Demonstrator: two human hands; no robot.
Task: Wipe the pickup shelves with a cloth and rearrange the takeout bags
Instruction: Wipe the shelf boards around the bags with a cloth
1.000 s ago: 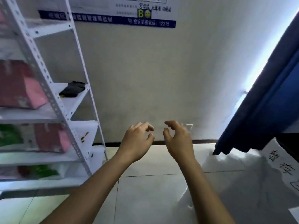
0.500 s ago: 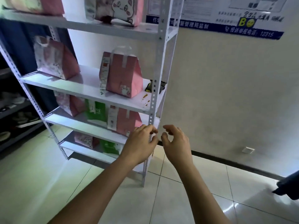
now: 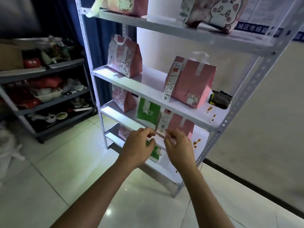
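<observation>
A white metal shelf rack stands before me with pink takeout bags and a green bag on several levels. A dark folded cloth lies at the right end of the middle shelf, beside orange-brown spill spots. More spots mark the shelf below. My left hand and my right hand hover side by side in front of the lower shelves, fingers loosely curled, holding nothing.
A grey rack full of dishes and red items stands to the left against a dark blue curtain. White bags lie on the tiled floor at the far left. A beige wall with a black skirting runs on the right.
The view has swung left from the wall to face the white rack. Both hands keep the same loosely curled pose in front of me.
</observation>
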